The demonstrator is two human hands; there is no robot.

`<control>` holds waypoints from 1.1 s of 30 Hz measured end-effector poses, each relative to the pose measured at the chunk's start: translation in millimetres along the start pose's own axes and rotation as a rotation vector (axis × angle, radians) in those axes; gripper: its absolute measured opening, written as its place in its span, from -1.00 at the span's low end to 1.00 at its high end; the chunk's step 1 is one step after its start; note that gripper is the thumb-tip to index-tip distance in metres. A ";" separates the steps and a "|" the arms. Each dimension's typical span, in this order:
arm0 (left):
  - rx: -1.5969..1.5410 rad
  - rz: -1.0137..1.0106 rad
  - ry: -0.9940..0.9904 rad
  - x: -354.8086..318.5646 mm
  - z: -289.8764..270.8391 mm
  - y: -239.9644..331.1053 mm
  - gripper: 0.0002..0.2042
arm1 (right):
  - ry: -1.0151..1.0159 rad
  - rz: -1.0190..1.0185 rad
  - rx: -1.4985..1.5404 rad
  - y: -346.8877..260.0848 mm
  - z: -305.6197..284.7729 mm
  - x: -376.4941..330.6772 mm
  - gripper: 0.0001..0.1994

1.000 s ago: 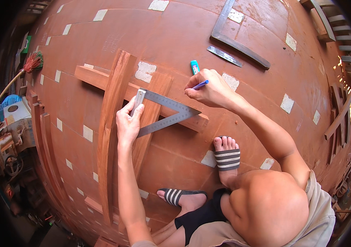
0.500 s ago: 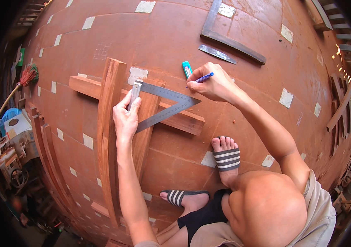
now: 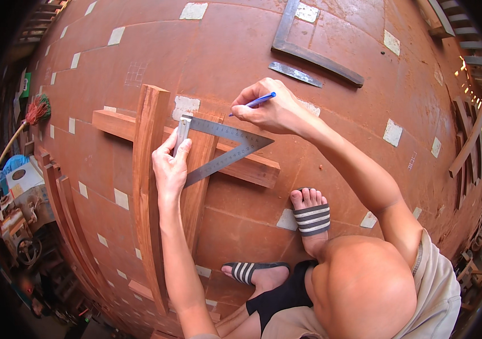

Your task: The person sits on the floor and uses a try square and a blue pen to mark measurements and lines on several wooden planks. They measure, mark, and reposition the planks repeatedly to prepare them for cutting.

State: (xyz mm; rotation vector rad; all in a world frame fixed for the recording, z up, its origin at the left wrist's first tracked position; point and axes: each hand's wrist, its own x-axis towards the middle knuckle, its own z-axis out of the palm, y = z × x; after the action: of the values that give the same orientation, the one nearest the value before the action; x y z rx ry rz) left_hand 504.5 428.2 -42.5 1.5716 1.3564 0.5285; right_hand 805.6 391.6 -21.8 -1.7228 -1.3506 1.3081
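Here the left hand [image 3: 168, 168] presses a metal triangular square [image 3: 225, 148] flat on a wooden plank [image 3: 198, 169], fingers closed over its handle. The right hand [image 3: 269, 110] pinches a blue pen [image 3: 255, 103] at the square's upper edge.

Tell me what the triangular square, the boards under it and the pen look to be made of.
Triangular square: metal, probably steel or aluminium, going by its grey sheen and engraved scale.
Boards: solid reddish-brown wood, planed but apparently unvarnished, with visible grain.
Pen in the right hand: likely plastic, judging by its glossy blue barrel.
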 end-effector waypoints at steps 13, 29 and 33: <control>0.059 -0.026 -0.044 1.2 -1.4 4.6 -0.53 | -0.045 -0.202 0.022 -22.3 34.8 43.9 -0.70; 0.010 0.687 -0.018 -50.5 -40.1 35.7 -0.71 | -0.482 0.113 0.251 13.2 36.8 -47.2 -0.42; -0.390 -0.045 0.125 -68.1 -46.3 33.8 -0.46 | 0.018 -0.067 0.065 5.8 88.7 -85.5 -0.64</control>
State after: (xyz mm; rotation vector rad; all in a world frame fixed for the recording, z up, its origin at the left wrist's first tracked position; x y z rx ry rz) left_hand 464.4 385.4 24.4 1.2038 1.2855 0.8206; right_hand 724.9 298.6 -28.8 -1.6276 -1.3298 1.2824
